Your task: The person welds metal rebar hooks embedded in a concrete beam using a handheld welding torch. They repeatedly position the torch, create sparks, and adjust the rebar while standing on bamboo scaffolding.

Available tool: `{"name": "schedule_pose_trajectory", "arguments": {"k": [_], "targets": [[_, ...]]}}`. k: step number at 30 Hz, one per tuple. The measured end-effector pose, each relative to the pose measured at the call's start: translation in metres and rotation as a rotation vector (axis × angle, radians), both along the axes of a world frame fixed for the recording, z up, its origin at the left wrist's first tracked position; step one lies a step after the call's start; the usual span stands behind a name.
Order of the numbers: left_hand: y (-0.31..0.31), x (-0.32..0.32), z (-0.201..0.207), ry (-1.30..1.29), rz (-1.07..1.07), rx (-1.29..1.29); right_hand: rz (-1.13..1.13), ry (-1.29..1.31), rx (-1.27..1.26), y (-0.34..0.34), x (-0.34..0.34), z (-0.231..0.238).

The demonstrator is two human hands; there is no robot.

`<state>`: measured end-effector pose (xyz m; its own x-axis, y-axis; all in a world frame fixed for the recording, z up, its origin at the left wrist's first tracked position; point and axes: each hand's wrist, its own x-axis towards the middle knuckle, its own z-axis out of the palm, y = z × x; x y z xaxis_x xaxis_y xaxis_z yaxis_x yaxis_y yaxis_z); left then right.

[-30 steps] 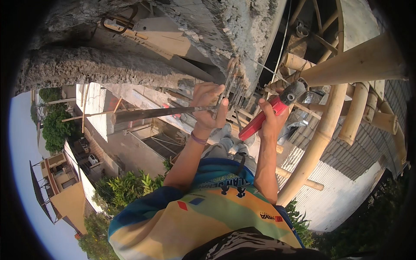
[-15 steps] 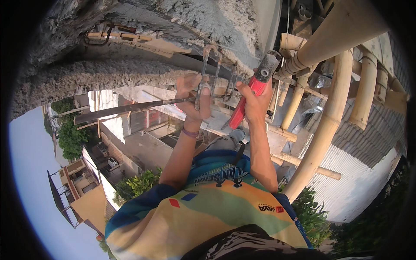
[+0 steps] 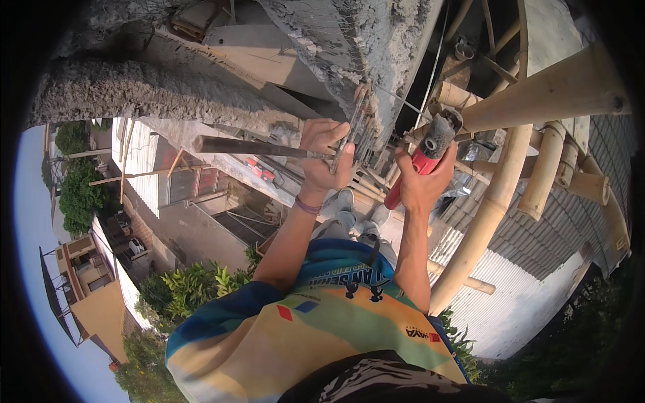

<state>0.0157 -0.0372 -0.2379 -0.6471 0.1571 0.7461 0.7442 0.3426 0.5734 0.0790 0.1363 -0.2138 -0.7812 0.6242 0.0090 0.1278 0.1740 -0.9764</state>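
My left hand (image 3: pixel 322 151) is closed around a long dark metal bar (image 3: pixel 262 148), which juts out to the left. Between its thumb and fingers there is also a narrow bent metal rod (image 3: pixel 359 114), its looped end pointing away from me, beside the rough concrete edge. My right hand (image 3: pixel 424 178) grips a red-handled tool (image 3: pixel 422 164) with a grey metal head and a round pivot; its exact kind is unclear. The tool's head points away from me, near the bamboo poles, apart from the bar.
A rough concrete beam (image 3: pixel 168 97) runs across the far left, and a concrete column (image 3: pixel 356 40) rises ahead. Thick bamboo poles (image 3: pixel 497 208) form scaffolding on the right. Far below lie corrugated roofing (image 3: pixel 510 289), trees (image 3: pixel 195 285) and a house (image 3: pixel 101 302).
Both hands have shifted to the right in view, the left with the bar and bent rod, the right with the red tool. The bent rod has turned, and the view has swung.
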Motion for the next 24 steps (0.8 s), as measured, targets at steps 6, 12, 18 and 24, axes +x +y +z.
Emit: {"name": "schedule_pose_trajectory", "arguments": {"k": [6,12,18,24], "targets": [[-0.001,-0.002,0.003,-0.005,-0.009,0.02,-0.012,0.001,-0.007,-0.009,-0.003,0.006],[-0.001,-0.003,0.004,0.003,-0.013,0.027,-0.028,-0.052,0.061,-0.012,-0.005,0.008],[-0.003,-0.002,0.003,0.005,-0.031,0.012,-0.01,-0.044,0.105,-0.01,-0.006,0.007],[-0.001,-0.004,0.003,0.027,-0.016,0.043,-0.086,0.019,0.071,-0.007,0.006,-0.002]]}}
